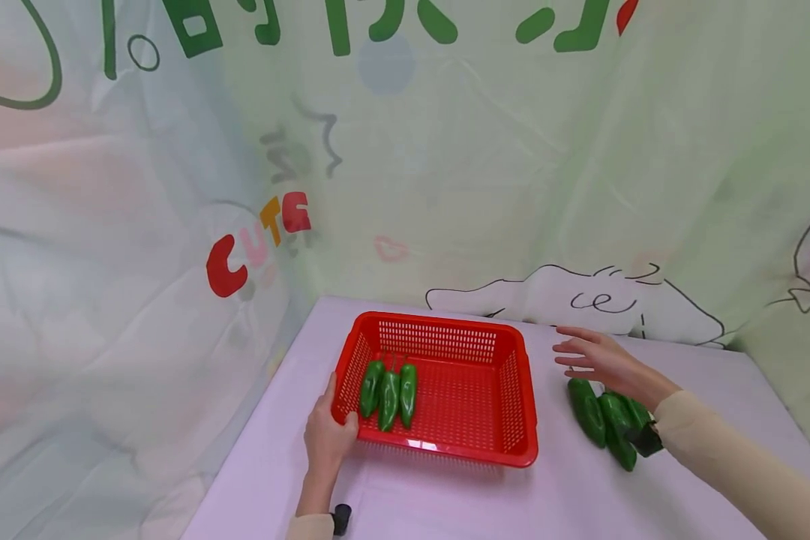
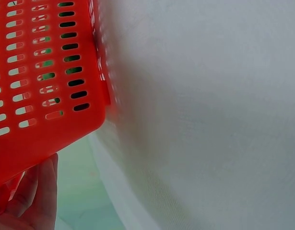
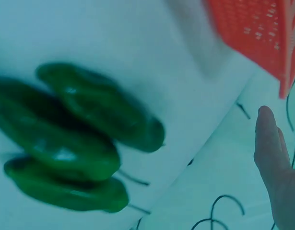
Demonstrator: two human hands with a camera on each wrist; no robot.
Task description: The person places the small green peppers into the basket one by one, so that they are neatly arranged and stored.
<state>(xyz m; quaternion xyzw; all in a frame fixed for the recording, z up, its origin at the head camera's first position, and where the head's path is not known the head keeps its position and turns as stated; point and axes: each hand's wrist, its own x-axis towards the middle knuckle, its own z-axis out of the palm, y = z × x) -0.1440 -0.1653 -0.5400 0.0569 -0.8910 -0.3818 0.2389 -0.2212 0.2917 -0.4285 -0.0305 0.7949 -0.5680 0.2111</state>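
A red plastic basket [image 1: 445, 451] with slotted walls stands in the middle of the table. Inside it, against the left end, lie three green peppers [image 1: 389, 397] side by side. My left hand [image 1: 327, 435] grips the basket's rim at the near left corner; in the left wrist view its fingers [image 2: 44, 191] lie against the basket's wall. To the right of the basket my right hand [image 1: 597, 361] hovers with fingers extended and holds nothing. Below it, three more green peppers [image 1: 586, 412] rest on the table, partly hidden by the right wrist in the head view.
The table [image 1: 256, 457] has a pale cloth over it. Printed fabric walls [image 1: 445, 165] rise behind it and on both sides. A dark wrist camera [image 1: 644, 439] sits on the right arm, another [image 1: 340, 519] on the left.
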